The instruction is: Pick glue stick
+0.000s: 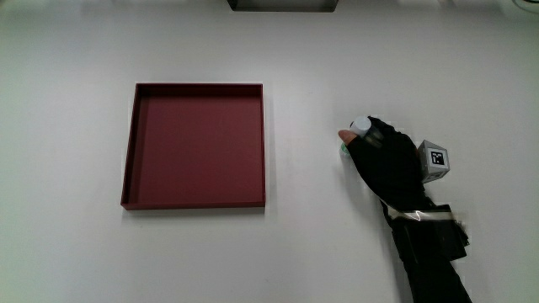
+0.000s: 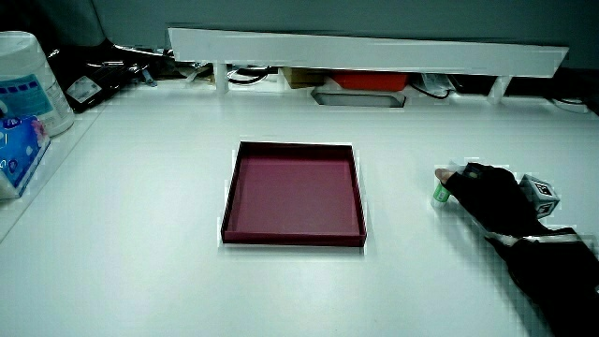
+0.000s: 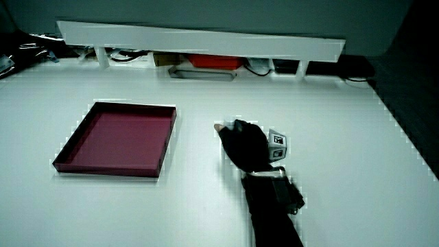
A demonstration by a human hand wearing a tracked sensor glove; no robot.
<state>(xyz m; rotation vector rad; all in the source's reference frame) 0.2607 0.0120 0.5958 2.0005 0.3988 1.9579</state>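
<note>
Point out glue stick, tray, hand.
glue stick [image 1: 360, 126], main view, its white cap end.
tray [image 1: 196, 149], main view, bare red floor.
hand [image 1: 387, 160], main view, back of the glove; fingers wrapped on the glue stick.

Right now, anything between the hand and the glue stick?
Nothing visible. The hand is already on the glue stick, fingers wrapped around it on bare table beside the red tray.

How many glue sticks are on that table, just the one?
1. The glue stick sits under the fingers of the gloved hand, on the table beside the red tray, which holds nothing. The hand covers most of it, so nothing else shows there.
</note>
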